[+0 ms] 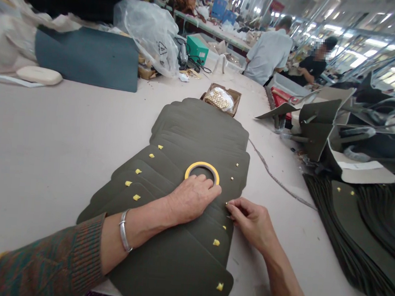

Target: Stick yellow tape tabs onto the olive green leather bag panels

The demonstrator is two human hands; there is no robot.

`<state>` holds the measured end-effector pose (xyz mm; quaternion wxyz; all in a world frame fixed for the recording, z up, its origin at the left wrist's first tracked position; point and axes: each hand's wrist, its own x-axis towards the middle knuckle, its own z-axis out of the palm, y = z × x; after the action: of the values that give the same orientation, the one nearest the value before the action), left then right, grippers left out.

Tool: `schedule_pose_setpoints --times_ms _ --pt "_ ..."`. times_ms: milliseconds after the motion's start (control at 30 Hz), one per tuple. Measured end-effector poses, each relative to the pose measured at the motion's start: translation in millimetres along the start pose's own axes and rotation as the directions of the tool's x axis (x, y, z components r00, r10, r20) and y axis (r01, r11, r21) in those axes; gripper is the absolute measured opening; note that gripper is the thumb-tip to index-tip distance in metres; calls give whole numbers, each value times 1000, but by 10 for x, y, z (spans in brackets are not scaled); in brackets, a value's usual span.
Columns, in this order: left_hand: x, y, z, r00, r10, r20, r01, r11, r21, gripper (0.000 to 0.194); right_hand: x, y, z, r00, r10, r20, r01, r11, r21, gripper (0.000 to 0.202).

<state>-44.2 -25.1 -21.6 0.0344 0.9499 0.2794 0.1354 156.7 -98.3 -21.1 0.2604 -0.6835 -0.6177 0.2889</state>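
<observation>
Dark green, leather-like panels (176, 246) lie in an overlapping fan in front of me. My left hand (193, 198) rests over them, its fingers curled on the near rim of a roll of yellow tape (191, 166). At the panels' right edge, my right hand (250, 216) pinches a small gold stud (227, 204) between thumb and fingertips. Two more gold studs (237, 165) sit on a panel just beyond. Small yellow tape pieces (136, 197) are stuck along the left side, and others (216, 242) along the right.
A small box of gold studs (222, 99) stands behind the panels. More dark panels (355, 233) are stacked at right, below a pile of cut parts (322, 126). A plastic bag (148, 32) and a dark sheet (88, 57) lie back left. Two people work farther off.
</observation>
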Motion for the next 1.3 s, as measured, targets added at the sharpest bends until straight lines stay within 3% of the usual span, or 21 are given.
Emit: schedule_pose_setpoints --times_ms 133,233,333,433,500,567,667,767,867,967,1100,1233,1300 --pt "-11 -9 8 1000 -2 -9 1 1000 -15 11 15 -42 28 989 -145 -27 139 977 -162 19" --pt "-16 -10 11 1000 0 -13 0 1000 -15 10 49 -54 58 985 -171 -37 157 959 -237 19" --pt "-15 -8 10 1000 3 -9 -3 1000 -10 11 70 -41 76 992 -105 -76 85 970 -229 14" --pt "-10 -8 9 1000 -4 -12 4 1000 3 11 45 2 68 992 42 -121 -51 996 -76 28" --pt "-8 -10 9 1000 -10 -19 10 1000 7 11 2 42 56 989 74 -127 -74 997 4 27" --pt "-10 -13 6 1000 -10 -26 10 1000 6 10 -48 78 49 989 -43 -145 36 998 -47 19" --pt "-18 -15 -3 999 -10 -33 11 1000 6 11 -99 102 68 946 -303 -113 265 928 -263 17" --pt "-20 -11 -15 999 -15 -31 15 1000 11 11 -87 80 114 927 -368 -71 318 871 -374 21" --pt "-14 -8 -33 1000 -9 -24 9 1000 8 11 -33 25 168 945 -314 -93 255 883 -394 21" --pt "-14 -20 -59 1000 0 -26 0 1000 -17 13 2 -38 217 973 -164 -162 96 928 -359 18" --pt "-32 -70 -106 998 24 -53 -27 998 -62 17 -31 -93 206 975 33 -221 -88 965 -247 18" --pt "-38 -128 -148 992 64 -110 -80 985 -154 20 -87 -114 75 998 58 -4 -58 984 -167 28" --pt "-36 -143 -155 986 64 -156 -98 971 -219 21 -100 -130 29 999 -18 -27 15 993 -115 27"
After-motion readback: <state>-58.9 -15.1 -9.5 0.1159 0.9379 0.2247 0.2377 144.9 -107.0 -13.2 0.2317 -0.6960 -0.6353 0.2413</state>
